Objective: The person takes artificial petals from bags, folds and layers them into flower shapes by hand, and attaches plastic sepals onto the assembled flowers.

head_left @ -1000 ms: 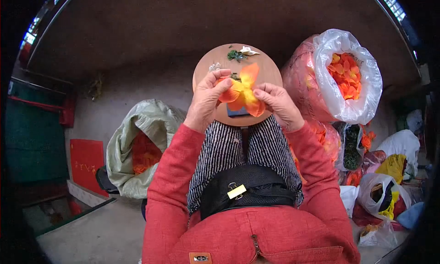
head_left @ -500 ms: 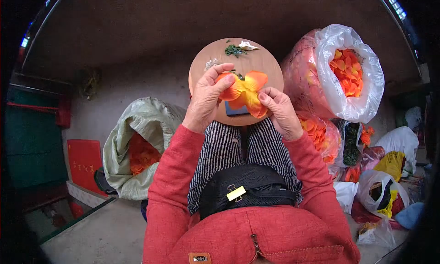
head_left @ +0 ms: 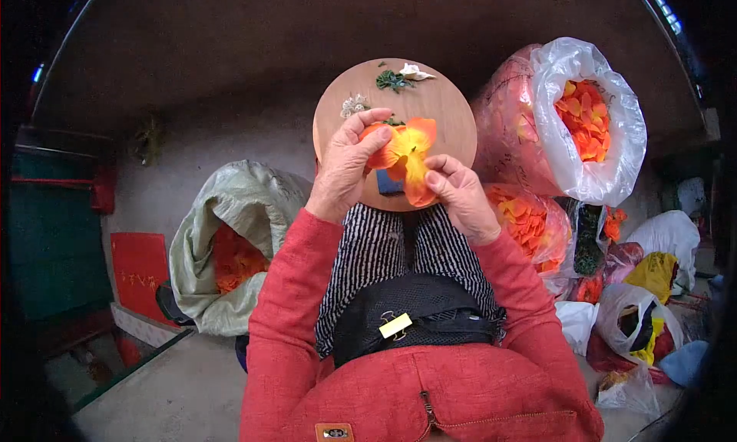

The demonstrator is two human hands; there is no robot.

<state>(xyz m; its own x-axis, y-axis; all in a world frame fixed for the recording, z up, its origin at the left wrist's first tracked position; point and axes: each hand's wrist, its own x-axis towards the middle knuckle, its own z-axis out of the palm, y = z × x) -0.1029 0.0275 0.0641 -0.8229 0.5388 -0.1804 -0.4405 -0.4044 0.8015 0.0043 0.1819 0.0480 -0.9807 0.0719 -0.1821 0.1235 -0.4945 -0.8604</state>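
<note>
Orange-and-yellow artificial flower petals (head_left: 414, 144) are held up over the near part of a round wooden stool (head_left: 449, 108). My left hand (head_left: 349, 162) pinches them at their left side between thumb and fingers. With thumb and forefinger, my right hand (head_left: 461, 192) grips the lower right petal. A small dark spot shows at the petals' centre. Beneath them, a blue object (head_left: 390, 182) is partly hidden. Green leaf pieces (head_left: 394, 80), a white flower piece (head_left: 415, 72) and a cluster of whitish stamens (head_left: 354, 105) lie on the stool top.
A large clear bag (head_left: 549, 127) full of orange petals stands at the right, with another petal bag (head_left: 530, 227) below it. At the left, a pale woven sack (head_left: 223, 250) holds more orange petals. Several plastic bags (head_left: 641, 315) crowd the floor at far right.
The petals have turned a little and look narrower on the right. My right hand has shifted slightly left and down with its petal; my left hand has barely moved.
</note>
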